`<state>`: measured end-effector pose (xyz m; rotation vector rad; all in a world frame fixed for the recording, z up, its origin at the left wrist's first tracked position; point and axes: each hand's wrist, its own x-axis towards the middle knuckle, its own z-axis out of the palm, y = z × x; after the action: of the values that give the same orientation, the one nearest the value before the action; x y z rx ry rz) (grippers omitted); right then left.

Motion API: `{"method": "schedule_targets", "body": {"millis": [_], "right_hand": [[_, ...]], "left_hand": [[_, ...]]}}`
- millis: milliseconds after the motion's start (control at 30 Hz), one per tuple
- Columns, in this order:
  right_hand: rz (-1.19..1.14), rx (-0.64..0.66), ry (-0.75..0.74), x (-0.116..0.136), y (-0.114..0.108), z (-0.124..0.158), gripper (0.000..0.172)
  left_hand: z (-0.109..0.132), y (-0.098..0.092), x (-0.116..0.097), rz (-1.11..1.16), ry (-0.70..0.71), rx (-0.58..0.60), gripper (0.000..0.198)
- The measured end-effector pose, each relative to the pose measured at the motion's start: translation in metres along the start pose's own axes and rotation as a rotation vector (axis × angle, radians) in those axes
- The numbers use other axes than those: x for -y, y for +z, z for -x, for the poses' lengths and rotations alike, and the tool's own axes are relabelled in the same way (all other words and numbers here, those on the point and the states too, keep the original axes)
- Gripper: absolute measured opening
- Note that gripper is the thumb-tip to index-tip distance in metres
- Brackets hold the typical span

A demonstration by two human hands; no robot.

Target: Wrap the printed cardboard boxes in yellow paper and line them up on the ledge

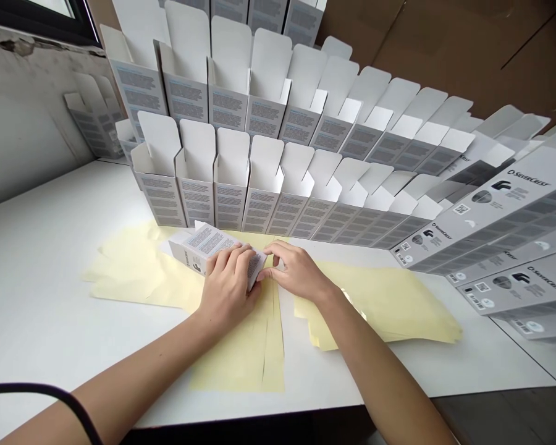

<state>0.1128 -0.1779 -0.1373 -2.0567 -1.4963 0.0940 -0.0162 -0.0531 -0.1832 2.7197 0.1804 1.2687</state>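
Note:
My left hand (pixel 227 287) wraps over a white printed carton (pixel 206 250), which lies tilted just above the table. My right hand (pixel 291 270) grips the carton's near right end with its fingertips. The carton's grey text panel faces up, and my fingers hide its right part. Beneath both hands lie overlapping pale yellow paper sheets (pixel 241 352), spreading left and right across the white table (pixel 50 247).
Two long rows of open-flapped white cartons (pixel 231 179) stand upright just beyond my hands, with more behind them. Flat SilverCrest cartons (pixel 505 216) are stacked at right. A dark cable (pixel 41 389) crosses my left forearm. A stained wall (pixel 28 117) rises at left.

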Motion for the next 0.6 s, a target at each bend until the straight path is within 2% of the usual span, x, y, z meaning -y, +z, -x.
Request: {"method": "schedule_targets", "body": {"millis": [100, 200, 300, 467, 600], "right_hand": [[0.005, -0.045, -0.023, -0.003, 0.003, -0.005, 0.001], [-0.014, -0.05, -0.051, -0.006, 0.004, -0.007, 0.014], [-0.076, -0.041, -0.061, -0.007, 0.002, -0.006, 0.018], [-0.148, -0.025, 0.014, 0.0, -0.002, -0.004, 0.029], [-0.169, 0.01, 0.068, 0.004, -0.001, -0.008, 0.027]], "left_hand": [[0.0, -0.001, 0.0, 0.005, 0.002, -0.007, 0.035], [0.0, -0.001, 0.0, 0.015, 0.003, 0.01, 0.036], [0.0, -0.001, 0.0, 0.02, -0.001, 0.02, 0.038], [-0.003, -0.012, -0.003, 0.158, -0.012, 0.05, 0.049], [-0.009, -0.024, 0.001, 0.34, -0.062, -0.025, 0.032]]}}
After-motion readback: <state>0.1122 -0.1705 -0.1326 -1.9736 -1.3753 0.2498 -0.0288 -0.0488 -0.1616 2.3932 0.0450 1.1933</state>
